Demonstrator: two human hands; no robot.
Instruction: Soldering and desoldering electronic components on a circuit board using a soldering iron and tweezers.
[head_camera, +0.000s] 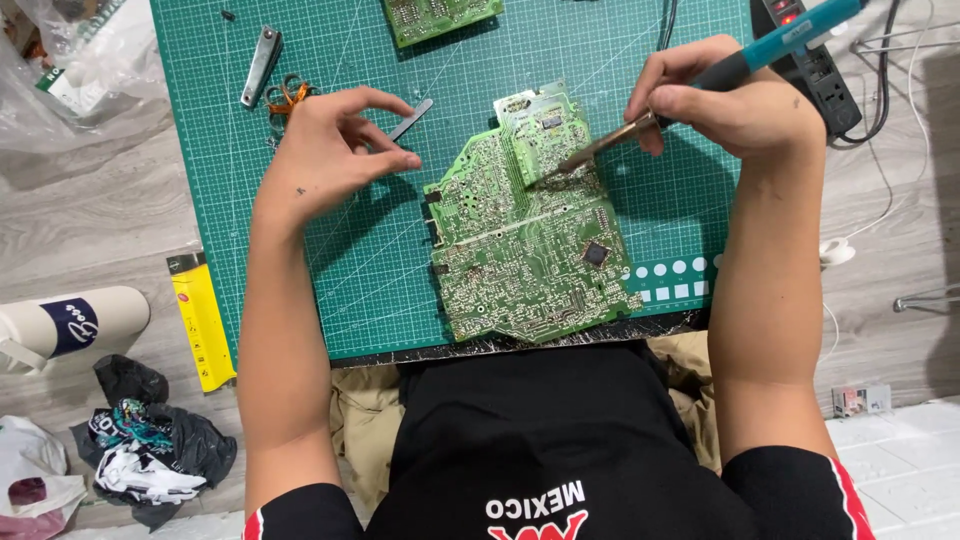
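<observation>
A green circuit board (520, 250) lies solder side up on a green cutting mat (350, 300). My right hand (730, 100) grips a teal-handled soldering iron (700, 85), whose tip touches the upper part of the board. My left hand (335, 140) hovers over the mat left of the board, with thumb and forefinger pinched; a thin grey strip (412, 118) pokes out beyond the fingers, and I cannot tell whether the hand holds it.
A second green board (440, 15) sits at the mat's far edge. Metal clippers (260, 65) and orange wire (288, 95) lie at far left. A yellow box (203, 322), white bottle (70, 325), crumpled bags (150, 450) and power strip (815, 60) surround the mat.
</observation>
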